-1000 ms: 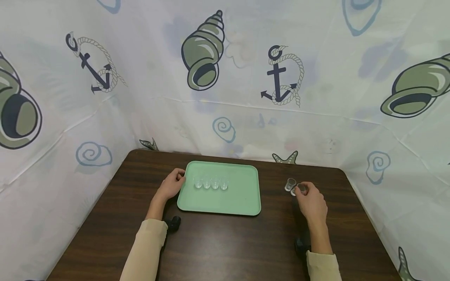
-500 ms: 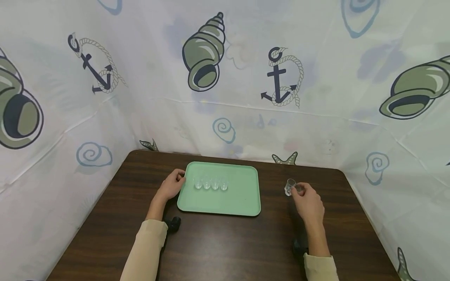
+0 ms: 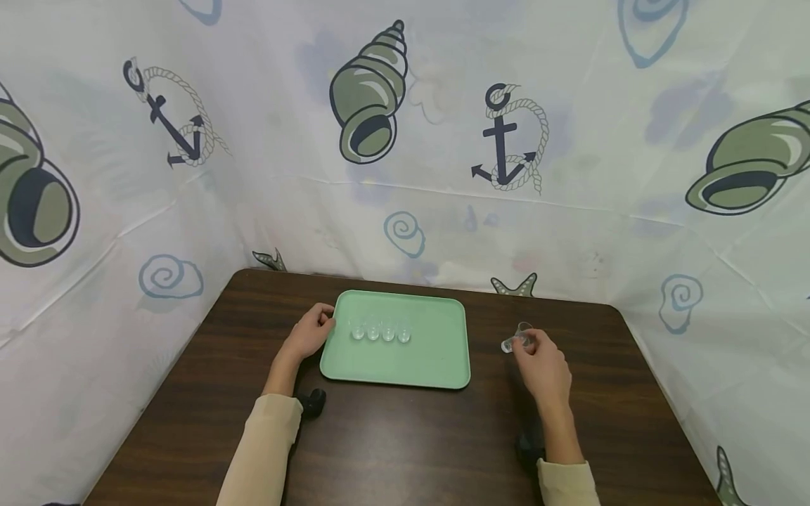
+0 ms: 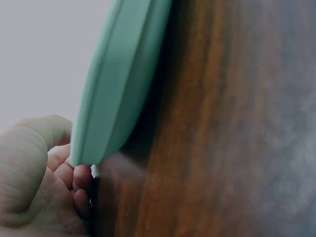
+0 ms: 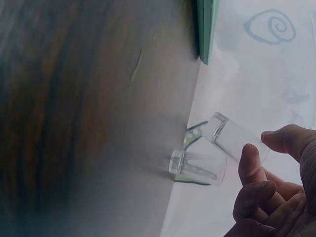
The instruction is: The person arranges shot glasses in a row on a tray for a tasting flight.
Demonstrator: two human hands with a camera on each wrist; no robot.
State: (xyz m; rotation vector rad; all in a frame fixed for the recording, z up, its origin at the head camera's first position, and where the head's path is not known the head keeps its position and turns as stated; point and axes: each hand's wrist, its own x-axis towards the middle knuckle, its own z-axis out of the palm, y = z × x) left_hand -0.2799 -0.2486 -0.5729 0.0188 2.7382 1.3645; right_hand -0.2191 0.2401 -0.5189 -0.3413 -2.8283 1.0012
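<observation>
My right hand (image 3: 545,369) pinches a small clear shot glass (image 5: 232,136) between thumb and fingers. In the right wrist view this glass is tilted and off the table. Close beyond it, a second shot glass (image 5: 200,167) stands upright on the table, partly hidden in the head view. My left hand (image 3: 309,332) grips the left edge of a light green tray (image 3: 430,358), thumb over the rim (image 4: 106,89) and fingers lower down in the left wrist view. On the tray's left half stands a row of several shot glasses (image 3: 381,333).
The dark wooden table (image 3: 405,436) has rounded back corners. A white curtain (image 3: 443,232) printed with shells and anchors hangs behind it and along both sides. A dark wrist-worn device (image 3: 313,403) shows at the left wrist.
My right hand has moved left with the pinched shot glass, which now passes in front of the standing one and tilts. My left hand and the tray have stayed in place.
</observation>
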